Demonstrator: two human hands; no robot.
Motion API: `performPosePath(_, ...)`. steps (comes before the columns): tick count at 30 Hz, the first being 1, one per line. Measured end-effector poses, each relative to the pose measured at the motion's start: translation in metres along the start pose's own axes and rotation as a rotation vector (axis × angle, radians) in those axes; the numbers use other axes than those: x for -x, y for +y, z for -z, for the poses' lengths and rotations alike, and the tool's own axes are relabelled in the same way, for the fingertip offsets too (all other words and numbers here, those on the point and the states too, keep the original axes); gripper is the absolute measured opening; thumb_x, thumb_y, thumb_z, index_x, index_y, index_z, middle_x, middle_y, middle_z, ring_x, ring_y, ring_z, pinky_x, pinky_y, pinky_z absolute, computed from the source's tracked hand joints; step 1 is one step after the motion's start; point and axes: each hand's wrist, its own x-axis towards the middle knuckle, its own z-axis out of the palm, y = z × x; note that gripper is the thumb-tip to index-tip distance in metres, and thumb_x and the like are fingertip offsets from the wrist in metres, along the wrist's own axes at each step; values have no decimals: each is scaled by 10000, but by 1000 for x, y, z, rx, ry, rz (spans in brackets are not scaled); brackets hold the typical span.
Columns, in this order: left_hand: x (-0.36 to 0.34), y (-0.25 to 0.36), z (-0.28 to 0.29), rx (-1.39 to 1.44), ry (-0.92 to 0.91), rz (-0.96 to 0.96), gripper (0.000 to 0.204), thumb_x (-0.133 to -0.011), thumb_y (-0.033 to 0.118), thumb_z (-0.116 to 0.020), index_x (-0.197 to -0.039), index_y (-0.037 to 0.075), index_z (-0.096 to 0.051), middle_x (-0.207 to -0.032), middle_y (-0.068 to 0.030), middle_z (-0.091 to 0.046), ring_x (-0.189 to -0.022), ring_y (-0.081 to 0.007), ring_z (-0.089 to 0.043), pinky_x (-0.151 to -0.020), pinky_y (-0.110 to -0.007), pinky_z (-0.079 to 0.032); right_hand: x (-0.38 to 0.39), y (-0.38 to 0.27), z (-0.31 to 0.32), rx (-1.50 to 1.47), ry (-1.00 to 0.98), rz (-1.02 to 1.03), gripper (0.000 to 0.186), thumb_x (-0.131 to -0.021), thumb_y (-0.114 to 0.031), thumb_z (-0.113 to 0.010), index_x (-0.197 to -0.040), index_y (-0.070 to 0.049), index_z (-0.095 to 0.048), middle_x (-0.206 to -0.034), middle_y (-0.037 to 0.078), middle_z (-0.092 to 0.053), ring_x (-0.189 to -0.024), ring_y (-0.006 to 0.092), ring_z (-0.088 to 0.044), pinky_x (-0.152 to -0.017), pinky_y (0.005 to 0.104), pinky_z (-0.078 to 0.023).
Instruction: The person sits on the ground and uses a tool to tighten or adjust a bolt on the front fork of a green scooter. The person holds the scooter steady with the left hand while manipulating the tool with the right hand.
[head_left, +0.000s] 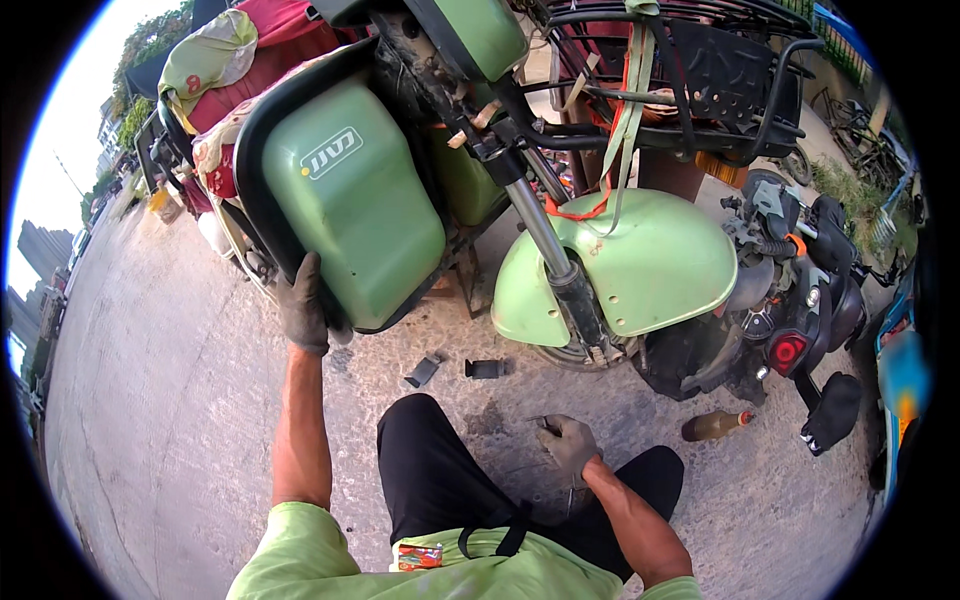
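A green body panel [350, 210] with a black rim stands upright at the front left of a three-wheeled vehicle. My left hand [304, 308], in a dark grey work glove, grips the lower left of its rim, with some fingers hidden behind. My right hand [568, 444], also gloved, is closed above the ground between my knees. A thin metal piece shows at its fingertips and a slim shaft below it; the tool's kind is unclear. Two small black plastic pieces [485, 369] lie on the concrete beneath the panel.
To the right of the panel are a fork tube [537, 222] and a green front mudguard [650, 260]. A black metal basket [700, 85] hangs above them. A brown bottle [716, 425] lies on the concrete, near a parked scooter [790, 320] with a red tail light.
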Motion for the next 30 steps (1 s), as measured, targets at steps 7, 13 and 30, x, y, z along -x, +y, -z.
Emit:
performPosePath(7, -1, 1, -7, -11, -23, -24, 437, -973, 316, -675, -1232, -34, -624, -1083, -66, -679, -963, -155, -621, -871, -308, -494, -4, -159, 77, -411, -29, 207, 365, -984, -300, -669, -1135, 31, -695, -764, 39, -653, -652, 83, -601, -604, 255, -492)
performPosePath(13, 1, 12, 2, -106, -21, -14, 390, -994, 255, -635, -1260, -29, -605, -1123, -54, -656, -998, -135, -595, -878, -294, -473, -26, -308, 164, -351, 190, 467, 268, -1002, -237, -631, -1052, 17, -699, -767, 17, -635, -597, 64, -557, -552, 245, -469)
performPosePath(30, 10, 19, -6, 126, -63, 102, 382, -949, 185, -703, -1258, 0, -577, -1091, -40, -653, -944, -120, -600, -848, -294, -501, -68, -354, 188, -388, 198, 404, 233, -1010, -200, -540, -1057, -17, -676, -743, -45, -561, -536, 36, -445, -450, 187, -321)
